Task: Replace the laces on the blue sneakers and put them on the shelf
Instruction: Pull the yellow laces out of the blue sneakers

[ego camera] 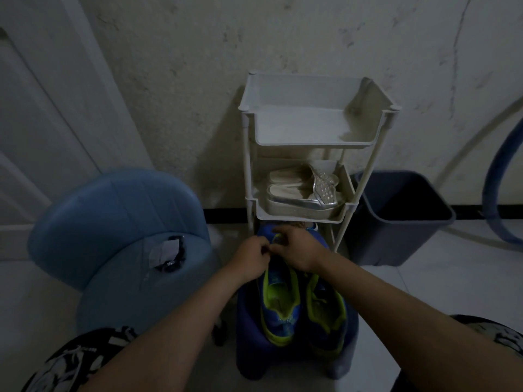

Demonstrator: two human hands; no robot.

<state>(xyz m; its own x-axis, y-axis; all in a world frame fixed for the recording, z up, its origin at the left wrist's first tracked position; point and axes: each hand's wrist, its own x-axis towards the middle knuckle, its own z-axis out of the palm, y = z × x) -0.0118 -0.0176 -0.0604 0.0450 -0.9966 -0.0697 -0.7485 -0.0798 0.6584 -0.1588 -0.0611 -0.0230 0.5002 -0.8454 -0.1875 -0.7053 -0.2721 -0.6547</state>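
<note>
Two blue sneakers with lime-green linings stand side by side on a blue stool point(249, 343) in front of me, toes pointing away. The left sneaker point(278, 306) is under both hands. My left hand point(252, 257) and my right hand point(297, 247) meet over its forefoot, fingers curled and pinching at the lace area; the lace itself is too dark and small to make out. The right sneaker point(325, 315) lies untouched beside it. Just behind stands the white three-tier shelf point(308, 142), whose top tray holds nothing.
Silver sandals point(305, 190) fill the shelf's middle tier. A blue cushioned chair point(119, 230) with a small packet on its seat stands at the left. A dark bin point(402, 216) and a blue hose point(498, 193) are at the right, and a door at far left.
</note>
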